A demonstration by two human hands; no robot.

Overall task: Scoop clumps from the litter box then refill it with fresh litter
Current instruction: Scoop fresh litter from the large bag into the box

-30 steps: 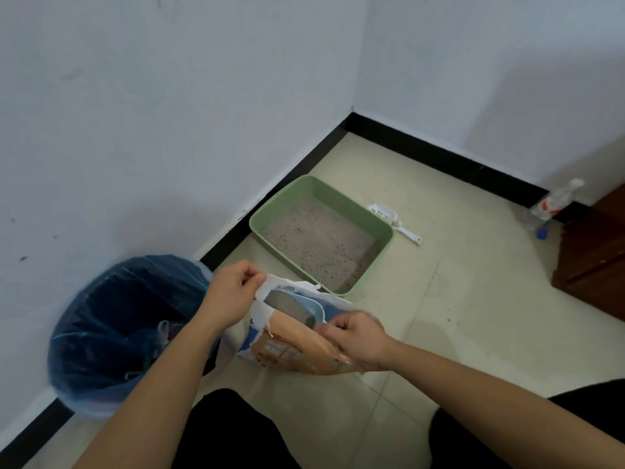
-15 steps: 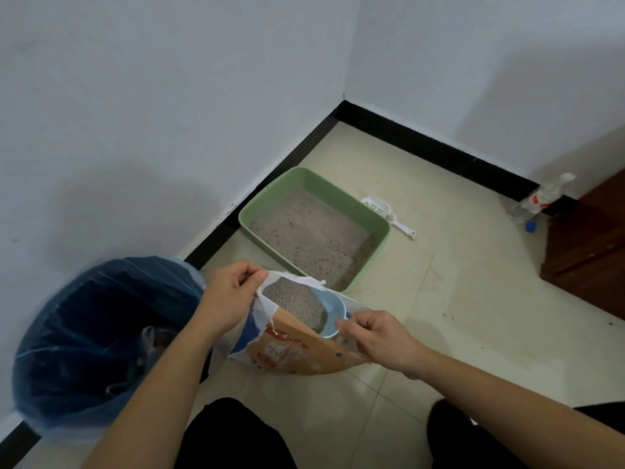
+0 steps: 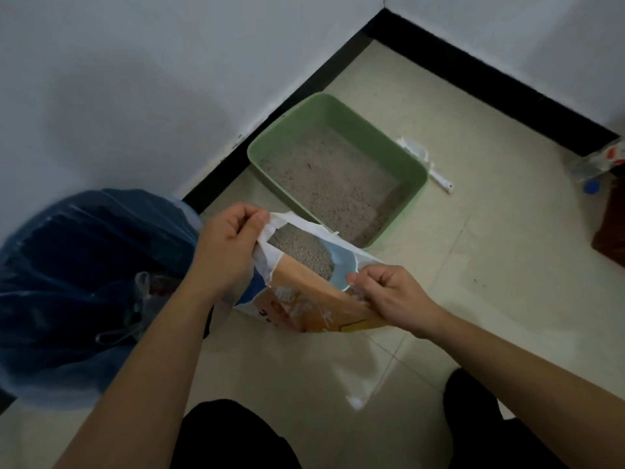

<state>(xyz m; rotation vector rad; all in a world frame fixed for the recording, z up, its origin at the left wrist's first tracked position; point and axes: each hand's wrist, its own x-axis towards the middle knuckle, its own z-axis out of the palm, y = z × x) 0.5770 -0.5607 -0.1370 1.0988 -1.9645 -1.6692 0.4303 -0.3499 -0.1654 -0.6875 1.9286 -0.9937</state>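
The litter box (image 3: 375, 135), a green rectangular tray, stood on the tiled floor (image 3: 490, 265) with one long side against the black skirting board (image 3: 304, 93). A layer of grey litter (image 3: 324, 184) covered its bottom, thinner toward the near corner.

Just in front of the litter box, on the viewer's side, the litter bag (image 3: 304, 309) was held upright with its mouth spread. The left hand (image 3: 226, 242) pinched the bag's left lip, thumb against curled fingers. The right hand (image 3: 389, 292) pinched the right lip in the same way. Both grips were tight on the bag material and held nothing else. Inside the mouth, fresh litter (image 3: 301, 248) was visible, with a blue scoop (image 3: 341, 265) lying on it at the right-hand side. Whether the bag's base rested on the floor could not be determined.

A white scoop (image 3: 426, 164) lay on the floor just beside the litter box's far long side, its handle pointing away from the wall. To the left of the litter box, beyond the left hand, stood a bin (image 3: 84, 265) lined in blue plastic and holding bagged waste. Well to the right of the litter box, a plastic bottle (image 3: 605, 160) with a blue cap lay against the skirting. Just nearer than it was a dark brown object (image 3: 612, 225), cut off by the frame edge.
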